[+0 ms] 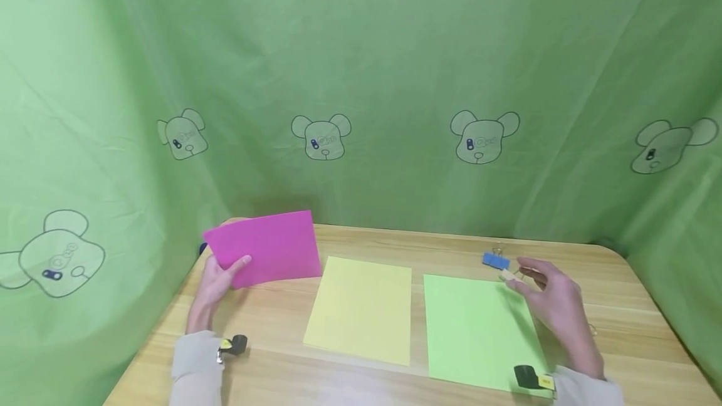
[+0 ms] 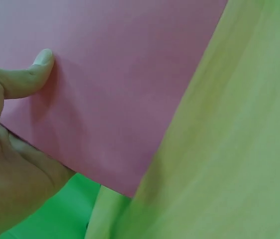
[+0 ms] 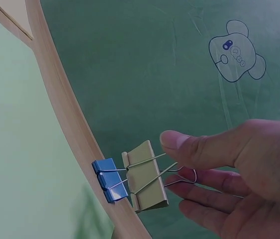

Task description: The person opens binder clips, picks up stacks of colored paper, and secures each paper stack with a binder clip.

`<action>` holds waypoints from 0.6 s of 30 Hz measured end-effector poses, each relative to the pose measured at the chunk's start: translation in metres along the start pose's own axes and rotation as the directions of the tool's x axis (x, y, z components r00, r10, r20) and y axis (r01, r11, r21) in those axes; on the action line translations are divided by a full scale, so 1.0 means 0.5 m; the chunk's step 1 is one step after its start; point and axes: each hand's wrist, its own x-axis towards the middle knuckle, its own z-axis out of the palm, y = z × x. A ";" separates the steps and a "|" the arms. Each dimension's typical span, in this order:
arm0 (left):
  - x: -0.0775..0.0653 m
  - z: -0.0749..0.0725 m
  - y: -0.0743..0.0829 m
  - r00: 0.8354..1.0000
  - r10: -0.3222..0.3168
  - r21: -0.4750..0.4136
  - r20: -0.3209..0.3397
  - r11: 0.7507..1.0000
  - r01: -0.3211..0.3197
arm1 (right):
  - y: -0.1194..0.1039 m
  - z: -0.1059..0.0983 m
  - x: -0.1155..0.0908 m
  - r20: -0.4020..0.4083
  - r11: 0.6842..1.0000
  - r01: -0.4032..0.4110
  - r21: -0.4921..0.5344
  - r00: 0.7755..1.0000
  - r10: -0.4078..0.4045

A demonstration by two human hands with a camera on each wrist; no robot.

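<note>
My left hand (image 1: 213, 282) grips a magenta sheet of paper (image 1: 271, 249) by its lower left corner, thumb on the front and fingers behind. In the left wrist view that sheet (image 2: 110, 84) is tilted over the table. At the right, my right hand (image 1: 555, 299) pinches a cream binder clip (image 1: 510, 275) by its wire handles, above the far edge of a light green sheet (image 1: 479, 331). The right wrist view shows the cream clip (image 3: 147, 179) with thumb and fingers at its handles. Just beyond it lies a blue binder clip (image 1: 496, 260).
A pale yellow sheet (image 1: 361, 312) lies on the wooden table (image 1: 265, 356), between the magenta and green sheets. Green curtains (image 1: 389, 49) printed with bear heads stand behind and at both sides. A small wire loop (image 1: 593, 329) shows beside my right wrist.
</note>
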 end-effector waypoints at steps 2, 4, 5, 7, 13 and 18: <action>0.000 -0.001 -0.006 1.000 -0.008 0.001 0.024 1.000 0.008 | 0.000 0.000 0.000 0.008 1.000 -0.009 -0.002 1.000 0.009; -0.001 -0.002 -0.012 0.999 -0.019 0.002 0.044 1.000 0.019 | 0.002 -0.001 0.000 0.020 1.000 -0.021 -0.004 1.000 0.021; -0.001 -0.002 -0.016 0.998 -0.024 0.007 0.053 1.000 0.024 | 0.003 -0.001 0.000 0.026 1.000 -0.027 -0.005 0.999 0.027; 0.000 -0.002 -0.022 0.998 -0.029 0.010 0.064 1.000 0.029 | 0.006 -0.004 -0.001 0.040 0.999 -0.039 -0.005 0.998 0.039; 0.000 0.000 -0.031 0.995 -0.024 -0.008 0.100 1.000 0.025 | 0.017 -0.013 -0.004 0.062 1.000 -0.026 -0.014 0.998 0.027; 0.001 0.000 -0.020 0.995 -0.027 0.001 0.092 1.000 0.027 | 0.026 -0.029 -0.009 0.094 0.998 -0.046 -0.039 0.994 0.050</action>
